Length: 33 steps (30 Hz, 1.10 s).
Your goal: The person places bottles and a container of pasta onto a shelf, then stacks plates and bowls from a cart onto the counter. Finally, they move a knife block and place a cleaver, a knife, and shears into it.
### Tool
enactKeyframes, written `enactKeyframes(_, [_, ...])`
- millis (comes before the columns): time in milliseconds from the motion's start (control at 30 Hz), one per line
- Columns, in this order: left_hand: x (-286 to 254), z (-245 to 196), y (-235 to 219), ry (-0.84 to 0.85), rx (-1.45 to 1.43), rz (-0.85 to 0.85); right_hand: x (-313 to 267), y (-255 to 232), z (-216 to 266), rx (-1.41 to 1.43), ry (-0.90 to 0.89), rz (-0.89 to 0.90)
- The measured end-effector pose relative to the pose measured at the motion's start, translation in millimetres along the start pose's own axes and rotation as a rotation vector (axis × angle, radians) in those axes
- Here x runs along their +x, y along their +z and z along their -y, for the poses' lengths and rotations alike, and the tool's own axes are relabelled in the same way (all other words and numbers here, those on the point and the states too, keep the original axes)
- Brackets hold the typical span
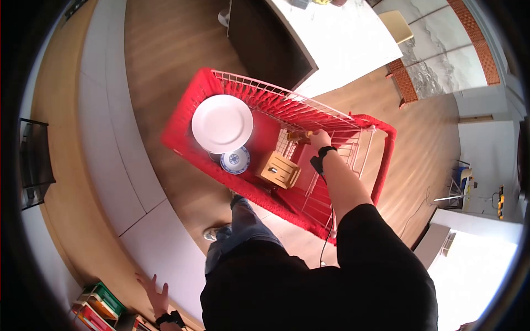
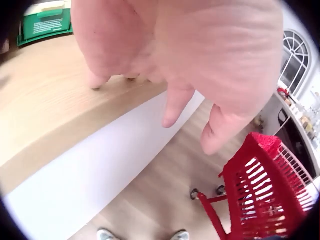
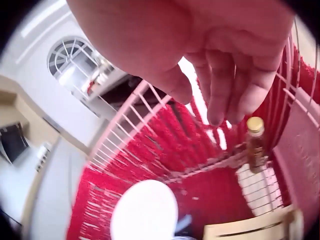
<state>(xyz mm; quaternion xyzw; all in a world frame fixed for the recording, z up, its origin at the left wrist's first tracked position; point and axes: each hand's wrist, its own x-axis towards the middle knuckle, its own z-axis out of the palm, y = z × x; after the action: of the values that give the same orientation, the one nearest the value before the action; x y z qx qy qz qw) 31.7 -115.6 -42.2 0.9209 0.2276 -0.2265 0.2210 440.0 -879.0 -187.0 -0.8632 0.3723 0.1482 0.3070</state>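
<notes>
My right hand (image 1: 320,139) is inside the red-lined shopping cart (image 1: 381,165), its fingers relaxed and slightly bent. Just below the fingertips stands a small amber bottle (image 3: 255,150) with a gold cap; a gap shows between them in the right wrist view. Beside it is a slatted wooden box (image 1: 280,170). A large white plate (image 1: 222,122) and a smaller blue-and-white dish (image 1: 236,160) lie toward the cart's other end. My left hand (image 2: 215,55) is spread over the edge of a wooden countertop (image 2: 50,105), holding nothing.
A white marble-topped table (image 1: 348,44) stands beyond the cart. Along the left runs the long counter with white cabinet fronts (image 1: 165,237). A green box (image 2: 47,22) sits on the countertop. A cable (image 1: 326,245) hangs by the cart.
</notes>
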Motion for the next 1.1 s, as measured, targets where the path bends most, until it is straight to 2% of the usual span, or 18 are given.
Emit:
enactKeyframes(33, [-0.2,-1.9,-1.9,-0.007,-0.042,-0.021,4.2,9.7,-6.8,-0.247,0.024,-0.100])
enactKeyframes(67, [-0.7,-2.8,-4.1,-0.034,-0.040,-0.010,9.7,17.8,-11.7,-0.266,0.022,-0.077])
enactKeyframes(133, [1.2,-15.7,-13.8,-0.084,-0.089,0.016,27.7,34.6,-27.4,-0.297,0.069,-0.176])
enactKeyframes(167, [0.7,-27.4,-14.8,-0.183,-0.261,0.010,35.8,41.1,-33.8,-0.339,0.075,-0.150])
enactKeyframes(333, [1.4,-35.1,-13.7,-0.224,-0.207,0.021,57.0,64.2,-44.0,-0.345,0.067,-0.131])
enactKeyframes(400, [2.6,-32.6,-13.4,-0.246,-0.203,0.025,60.5,67.2,-44.3,-0.367,-0.016,-0.096])
enactKeyframes(467, [1.2,-25.4,-13.3,-0.201,-0.054,0.066,57.2,67.9,-33.5,-0.350,0.026,-0.111])
enactKeyframes(533, [-1.0,-30.6,-12.3,-0.265,-0.060,0.073,54.4,75.3,-31.2,-0.326,0.067,-0.125])
enactKeyframes(600, [-1.7,-28.4,-8.7,-0.217,-0.079,0.041,50.4,80.3,-25.1,-0.366,0.026,-0.132])
enactKeyframes(733, [-1.3,-25.7,-9.7,-0.240,-0.142,0.033,28.6,71.6,-5.6,-0.341,0.015,-0.190])
enactKeyframes(833, [-0.8,-32.9,-10.0,-0.217,-0.261,-0.020,5.3,45.3,14.3,-0.290,-0.084,-0.218])
enactKeyframes(867, [-1.6,-41.1,-12.7,-0.159,-0.151,-0.012,-4.7,35.8,19.2,-0.277,-0.096,-0.232])
enactKeyframes(900, [-1.4,-47.5,-15.3,-0.101,-0.041,-0.009,-17.4,24.8,26.7,-0.217,-0.210,-0.254])
enactKeyframes(967, [-1.3,-48.5,-15.7,-0.080,-0.056,-0.029,-59.2,-0.2,49.3,-0.145,-0.400,-0.321])
enactKeyframes(1000, [-1.9,-46.3,-14.1,-0.074,-0.064,-0.032,-83.5,-14.7,63.5,-0.132,-0.419,-0.340])
enactKeyframes(1067, [-2.3,-38.3,-12.0,-0.036,-0.088,-0.071,-136.1,-43.4,90.2,-0.120,-0.610,-0.337])
enactKeyframes(1100, [-2.7,-35.3,-12.1,-0.027,-0.122,-0.039,-167.5,-56.1,106.0,-0.106,-0.678,-0.365])
